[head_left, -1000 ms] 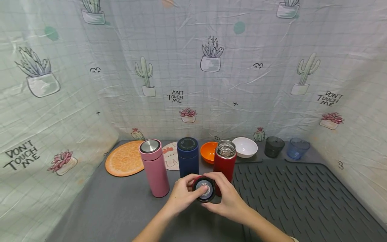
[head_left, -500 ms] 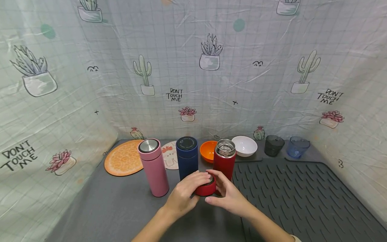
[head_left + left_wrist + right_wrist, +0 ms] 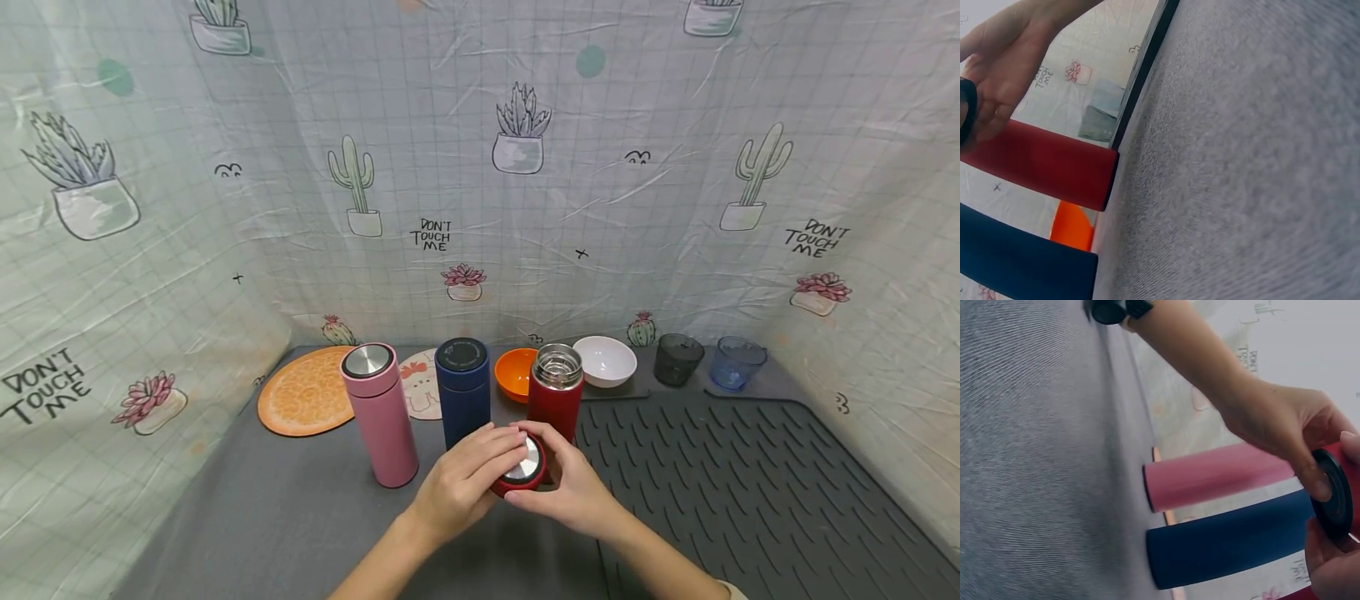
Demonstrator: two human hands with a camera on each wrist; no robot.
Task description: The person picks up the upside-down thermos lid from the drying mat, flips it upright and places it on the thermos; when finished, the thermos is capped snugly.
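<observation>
Both hands hold a red thermos lid (image 3: 522,468) off the table, in front of the bottles. Its silver top faces the head camera. My left hand (image 3: 459,482) lays its fingers over the top, while in the right wrist view its thumb (image 3: 1317,485) is on the black underside. My right hand (image 3: 581,490) grips the lid's side between thumb and fingers. Just behind the lid stands the lidless red thermos (image 3: 556,398), its steel mouth showing and its lower part hidden by the hands. A blue thermos (image 3: 465,408) and a pink thermos (image 3: 381,433), both lidded, stand upright to the left.
An orange-slice placemat (image 3: 303,392) and a round cartoon mat (image 3: 422,387) lie behind the bottles. Further right are an orange bowl (image 3: 512,373), a white bowl (image 3: 606,362), a dark cup (image 3: 678,360) and a blue cup (image 3: 737,364). A ridged black mat (image 3: 720,483) covers the right side.
The lid has been flipped: its underside faced the head camera, then it was level, and now its silver top shows. The left fingers have moved onto the top. The bottles have not moved.
</observation>
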